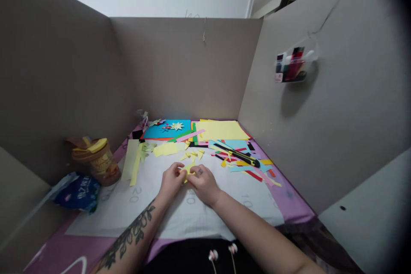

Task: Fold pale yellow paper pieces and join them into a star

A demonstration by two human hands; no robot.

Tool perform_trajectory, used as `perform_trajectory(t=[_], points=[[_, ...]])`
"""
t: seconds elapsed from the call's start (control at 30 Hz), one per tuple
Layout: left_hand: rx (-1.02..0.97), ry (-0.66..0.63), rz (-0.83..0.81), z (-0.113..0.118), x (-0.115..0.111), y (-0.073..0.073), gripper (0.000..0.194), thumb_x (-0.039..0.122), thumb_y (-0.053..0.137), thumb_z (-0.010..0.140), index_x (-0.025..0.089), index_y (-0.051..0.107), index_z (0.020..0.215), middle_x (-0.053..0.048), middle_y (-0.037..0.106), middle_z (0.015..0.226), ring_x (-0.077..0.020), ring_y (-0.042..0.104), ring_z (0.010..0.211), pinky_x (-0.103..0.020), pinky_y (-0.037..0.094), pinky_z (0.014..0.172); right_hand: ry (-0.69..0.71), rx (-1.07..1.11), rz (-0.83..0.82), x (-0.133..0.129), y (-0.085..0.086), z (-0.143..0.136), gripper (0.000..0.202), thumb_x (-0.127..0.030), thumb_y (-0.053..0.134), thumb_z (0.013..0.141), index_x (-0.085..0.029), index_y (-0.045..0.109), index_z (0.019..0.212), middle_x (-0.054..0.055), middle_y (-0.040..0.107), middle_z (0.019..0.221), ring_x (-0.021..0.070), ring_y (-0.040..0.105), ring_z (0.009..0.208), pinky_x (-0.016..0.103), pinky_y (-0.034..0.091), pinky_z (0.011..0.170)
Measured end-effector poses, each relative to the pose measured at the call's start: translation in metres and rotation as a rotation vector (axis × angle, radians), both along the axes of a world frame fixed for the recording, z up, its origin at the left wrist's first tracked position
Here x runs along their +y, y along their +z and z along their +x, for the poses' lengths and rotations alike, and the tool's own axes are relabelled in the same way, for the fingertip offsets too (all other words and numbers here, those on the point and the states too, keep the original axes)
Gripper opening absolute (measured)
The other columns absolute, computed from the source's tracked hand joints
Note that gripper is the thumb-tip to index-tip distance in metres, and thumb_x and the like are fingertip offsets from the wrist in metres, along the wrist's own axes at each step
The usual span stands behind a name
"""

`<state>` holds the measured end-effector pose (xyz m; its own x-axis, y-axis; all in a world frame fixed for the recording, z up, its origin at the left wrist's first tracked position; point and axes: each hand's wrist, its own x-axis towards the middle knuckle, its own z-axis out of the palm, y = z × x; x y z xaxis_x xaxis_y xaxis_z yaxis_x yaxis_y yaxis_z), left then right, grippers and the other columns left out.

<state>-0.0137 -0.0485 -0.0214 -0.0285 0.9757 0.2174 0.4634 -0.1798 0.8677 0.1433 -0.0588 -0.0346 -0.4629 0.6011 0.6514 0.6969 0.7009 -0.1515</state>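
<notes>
Over the white sheet (218,224), the left hand (171,181) and the right hand (205,184) meet, and both pinch one small yellow paper (189,172) between their fingertips. Just beyond it lie several little folded yellow pieces (193,154). To the right, a black-and-yellow cutter (239,155) rests on coloured strips (253,174). Farther, there is a pale yellow stack (221,130), and beside it a blue sheet (154,131) which carries paper stars (176,126).

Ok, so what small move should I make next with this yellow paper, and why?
Probably press a crease into the yellow paper: your left hand and right hand both have fingers on it, and the small pieces just beyond look folded.
</notes>
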Motion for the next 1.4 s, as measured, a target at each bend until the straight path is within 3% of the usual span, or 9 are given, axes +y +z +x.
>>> perform_trajectory(t=[0.13, 0.23, 0.33, 0.47, 0.67, 0.87, 1.13, 1.27, 1.4], points=[[0.099, 0.016, 0.008, -0.004, 0.002, -0.006, 0.024, 0.025, 0.051, 0.076, 0.018, 0.058, 0.098, 0.003, 0.061, 0.061, -0.0144, 0.058, 0.055, -0.024, 0.044, 0.056, 0.059, -0.074, -0.068, 0.005, -0.006, 0.001, 0.014, -0.009, 0.055, 0.082, -0.02, 0.063, 0.081, 0.005, 0.061, 0.084, 0.0178, 0.052, 0.078, 0.028, 0.041, 0.068], [0.225, 0.006, 0.124, -0.008, 0.004, -0.01, 0.029, 0.02, 0.051, 0.077, 0.016, 0.058, 0.105, -0.006, 0.067, 0.09, -0.0189, 0.063, 0.082, -0.031, 0.049, 0.074, 0.1, -0.015, -0.166, 0.014, -0.011, 0.009, 0.018, -0.003, 0.054, 0.078, -0.019, 0.062, 0.078, 0.004, 0.063, 0.086, 0.0161, 0.056, 0.08, 0.026, 0.043, 0.072], [0.389, -0.066, 0.328, -0.013, 0.006, -0.012, 0.03, 0.013, 0.053, 0.076, 0.017, 0.064, 0.103, -0.01, 0.063, 0.111, -0.0233, 0.055, 0.106, -0.038, 0.044, 0.091, 0.125, 0.067, -0.264, 0.023, -0.016, 0.018, 0.023, 0.001, 0.053, 0.076, -0.019, 0.063, 0.078, 0.003, 0.065, 0.088, 0.015, 0.059, 0.081, 0.024, 0.045, 0.075], [0.562, -0.248, 0.422, -0.018, 0.002, -0.012, 0.028, 0.005, 0.05, 0.078, 0.021, 0.072, 0.083, -0.005, 0.07, 0.094, -0.0229, 0.054, 0.1, -0.039, 0.043, 0.091, 0.136, 0.127, -0.334, 0.031, -0.02, 0.025, 0.027, 0.004, 0.052, 0.074, -0.019, 0.065, 0.08, 0.003, 0.066, 0.089, 0.0153, 0.06, 0.084, 0.025, 0.047, 0.077], [0.713, -0.376, 0.371, -0.016, -0.012, -0.007, 0.029, 0.005, 0.055, 0.079, 0.025, 0.073, 0.089, -0.002, 0.072, 0.092, -0.0227, 0.056, 0.097, -0.039, 0.041, 0.089, 0.18, 0.108, -0.321, 0.032, -0.018, 0.029, 0.028, 0.003, 0.054, 0.074, -0.02, 0.068, 0.082, 0.005, 0.066, 0.092, 0.0182, 0.057, 0.091, 0.03, 0.047, 0.083], [0.766, -0.395, 0.336, -0.015, -0.016, -0.009, 0.028, 0.009, 0.055, 0.082, 0.024, 0.072, 0.097, -0.005, 0.07, 0.095, -0.0213, 0.059, 0.09, -0.035, 0.045, 0.082, 0.302, 0.095, -0.353, 0.032, -0.012, 0.036, 0.014, -0.01, 0.065, 0.078, -0.021, 0.071, 0.079, 0.005, 0.066, 0.092, 0.018, 0.054, 0.093, 0.033, 0.044, 0.087], [0.8, -0.404, 0.276, -0.011, -0.024, -0.001, 0.028, 0.011, 0.052, 0.083, 0.024, 0.071, 0.099, -0.008, 0.068, 0.099, -0.0225, 0.06, 0.094, -0.034, 0.045, 0.082, 0.355, 0.117, -0.439, 0.049, -0.01, 0.043, 0.009, -0.013, 0.07, 0.075, -0.021, 0.071, 0.079, 0.003, 0.067, 0.089, 0.0162, 0.059, 0.09, 0.033, 0.044, 0.087], [0.801, -0.382, 0.227, -0.007, -0.029, 0.001, 0.025, 0.012, 0.051, 0.084, 0.022, 0.07, 0.097, -0.008, 0.067, 0.096, -0.0214, 0.06, 0.091, -0.032, 0.045, 0.08, 0.329, 0.131, -0.501, 0.054, -0.008, 0.039, 0.007, -0.013, 0.069, 0.075, -0.02, 0.07, 0.074, 0.002, 0.066, 0.085, 0.0156, 0.058, 0.089, 0.031, 0.043, 0.088], [0.876, -0.367, 0.228, -0.003, -0.034, 0.005, 0.021, 0.014, 0.051, 0.084, 0.021, 0.069, 0.094, -0.008, 0.066, 0.093, -0.0218, 0.058, 0.089, -0.033, 0.043, 0.079, 0.196, 0.162, -0.578, 0.055, -0.007, 0.033, 0.008, -0.012, 0.07, 0.07, -0.019, 0.069, 0.068, 0.002, 0.061, 0.091, 0.0163, 0.056, 0.092, 0.029, 0.044, 0.085]])
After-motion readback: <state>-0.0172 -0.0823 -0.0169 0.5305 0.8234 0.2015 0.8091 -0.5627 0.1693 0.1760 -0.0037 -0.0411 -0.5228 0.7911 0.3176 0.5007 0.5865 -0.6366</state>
